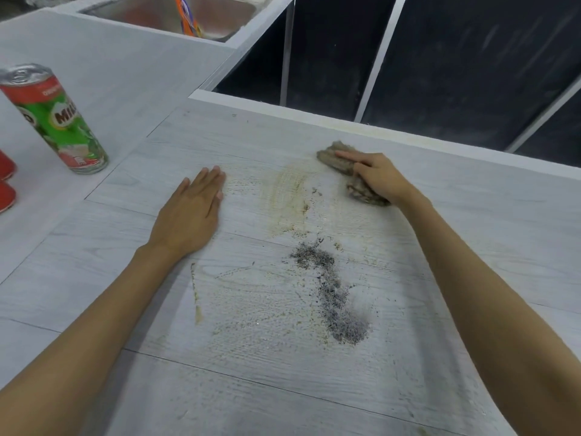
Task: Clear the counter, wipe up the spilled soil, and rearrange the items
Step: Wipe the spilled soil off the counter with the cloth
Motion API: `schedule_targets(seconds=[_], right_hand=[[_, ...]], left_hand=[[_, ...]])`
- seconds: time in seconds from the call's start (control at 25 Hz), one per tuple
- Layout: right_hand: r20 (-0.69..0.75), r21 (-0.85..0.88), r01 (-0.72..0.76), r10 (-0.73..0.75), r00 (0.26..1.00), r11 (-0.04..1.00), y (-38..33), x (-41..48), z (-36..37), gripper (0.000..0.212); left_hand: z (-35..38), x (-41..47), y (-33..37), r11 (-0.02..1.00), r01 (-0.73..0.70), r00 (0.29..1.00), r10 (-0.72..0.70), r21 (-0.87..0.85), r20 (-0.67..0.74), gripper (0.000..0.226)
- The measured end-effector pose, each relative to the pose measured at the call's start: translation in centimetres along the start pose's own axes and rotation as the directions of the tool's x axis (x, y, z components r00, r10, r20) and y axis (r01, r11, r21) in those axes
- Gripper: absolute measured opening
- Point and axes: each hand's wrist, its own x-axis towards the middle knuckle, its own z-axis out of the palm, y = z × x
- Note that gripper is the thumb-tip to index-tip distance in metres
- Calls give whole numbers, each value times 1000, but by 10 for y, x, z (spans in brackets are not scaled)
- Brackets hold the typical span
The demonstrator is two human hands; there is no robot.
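A streak of dark grey spilled soil (333,294) lies on the pale wood-grain counter (283,379), with yellowish smears (287,196) above it. My right hand (375,176) presses a brownish-grey rag (338,158) onto the counter near the far edge, fingers laid over it and partly curled round its near end. My left hand (191,212) rests flat on the counter to the left of the smears, fingers straight, holding nothing.
A green and red Milo can (53,118) stands upright at the left. Red objects (6,180) peek in at the left border. A steel sink (176,14) with an orange packet (188,17) sits at the back. Dark panels (440,58) lie beyond the far edge.
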Motion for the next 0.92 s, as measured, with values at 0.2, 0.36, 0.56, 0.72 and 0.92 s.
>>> schedule_targets(seconds=[0.2,0.36,0.56,0.72,0.92], right_hand=[[144,-95,216,-201,969,972,-11,-19,41,42],[247,-29,326,-309,919,945,-25,-86,50,41],[175,271,13,-63,983,962,-16,-85,10,45],[-23,-79,-66,64,998,995,2,-26,4,42],[196,-28,219,-209,958,975,-31,-72,52,43]], left_hand=[[-1,0,1,1000,3,1000,-3,-4,10,46],[-2,0,1,1000,4,1000,-4,-5,24,46],[-2,0,1,1000,1,1000,-1,-10,22,46],[-1,0,0,1000,3,1000,-3,-10,22,46],[-2,0,1,1000,2,1000,-2,-22,25,46]])
